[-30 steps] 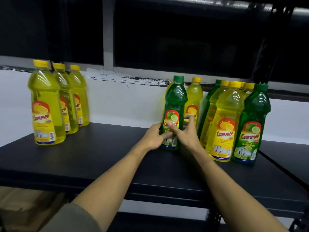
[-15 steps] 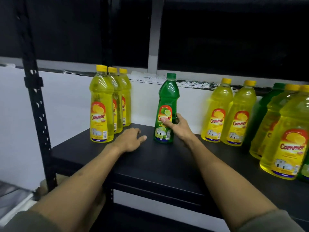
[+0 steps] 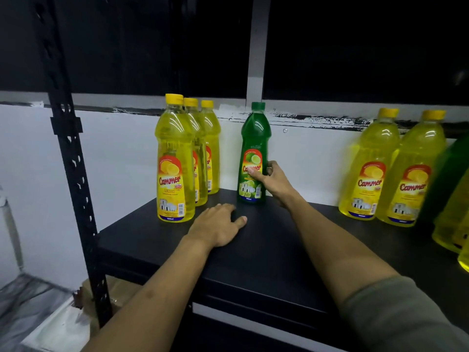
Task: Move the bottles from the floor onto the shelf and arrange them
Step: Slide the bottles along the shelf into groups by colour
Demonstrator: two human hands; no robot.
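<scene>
The person is in the arranging part of the job: a tall green plastic bottle with a green cap and lime label [image 3: 254, 153] stands upright on the black metal shelf [image 3: 266, 252], and the right hand [image 3: 275, 182] has it by the lower body. The grip is closed round the bottle, thumb across the label front and fingers curled behind the right side, at about label height. The bottle's base looks flat on the shelf, not lifted, though the shadow under it makes that hard to be sure of.

The left hand [image 3: 218, 226] rests palm down on the shelf in front, fingers relaxed and holding nothing, just beside the nearest bottle of a row of three clear yellow plastic bottles with yellow caps and lemon labels [image 3: 175, 161].

The green bottle stands apart from that yellow row, with a clear gap between, and well apart from two more yellow lemon bottles [image 3: 390, 168] farther right. I would judge the next move is to settle its place, either sliding it leftward to sit beside the yellow row or letting go where it is. Held low, a tall bottle may rock if pushed, so a slow, level slide and a clean release seem called for.
</scene>
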